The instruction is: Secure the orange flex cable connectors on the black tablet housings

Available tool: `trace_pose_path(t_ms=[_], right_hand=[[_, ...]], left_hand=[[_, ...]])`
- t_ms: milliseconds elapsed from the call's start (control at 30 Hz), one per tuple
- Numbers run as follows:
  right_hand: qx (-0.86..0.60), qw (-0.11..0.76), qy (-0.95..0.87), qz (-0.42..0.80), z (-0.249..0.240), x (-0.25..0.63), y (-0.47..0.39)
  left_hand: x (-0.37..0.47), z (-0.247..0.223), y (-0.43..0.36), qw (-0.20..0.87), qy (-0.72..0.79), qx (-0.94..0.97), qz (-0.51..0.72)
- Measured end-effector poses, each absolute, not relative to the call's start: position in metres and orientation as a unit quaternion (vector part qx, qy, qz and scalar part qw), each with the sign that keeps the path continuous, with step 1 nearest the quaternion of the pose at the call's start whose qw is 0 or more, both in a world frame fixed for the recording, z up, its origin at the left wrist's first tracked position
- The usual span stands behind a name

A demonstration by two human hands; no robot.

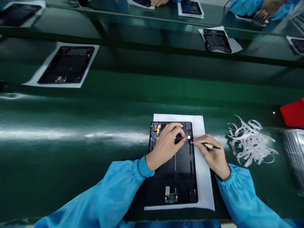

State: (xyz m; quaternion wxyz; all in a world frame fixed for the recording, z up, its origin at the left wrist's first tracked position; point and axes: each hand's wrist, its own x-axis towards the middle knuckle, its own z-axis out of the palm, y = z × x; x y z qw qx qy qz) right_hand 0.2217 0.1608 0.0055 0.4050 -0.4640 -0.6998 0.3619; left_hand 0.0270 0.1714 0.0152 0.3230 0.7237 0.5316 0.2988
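A long, glossy dark green conveyor belt (95,133) runs across the workplace, with a second green shelf behind it. On the belt, just before the person, lies a white rectangular paper sheet (201,171), and on that sheet rests an open black tablet back shell (177,171) with its inner parts showing. The left hand (165,147), in a bright blue cuffed sleeve, lies on the upper part of the shell, fingers curled and pinched on a small black part near the top edge. The right hand (212,155) is closed around a thin pale-handled, dark-tipped tool (209,146), held like a pen, its tip touching the shell just beside the left fingertips. To the right, near the sheet, sits a loose heap of white paper strips (249,142), and beyond it a flat red object (293,112). Farther up the belt, well apart, lies another black shell on white paper (66,65); a co-worker's blue sleeves (282,8) show at the far side.
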Motion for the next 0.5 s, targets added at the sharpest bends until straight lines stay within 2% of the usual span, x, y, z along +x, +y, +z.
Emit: trace_pose_path(t_ms=[500], right_hand=[[-0.501, 0.415, -0.645, 0.4, 0.0035, 0.229, 0.164]], left_hand=[[0.0272, 0.0143, 0.1721, 0.316, 0.528, 0.73, 0.297]])
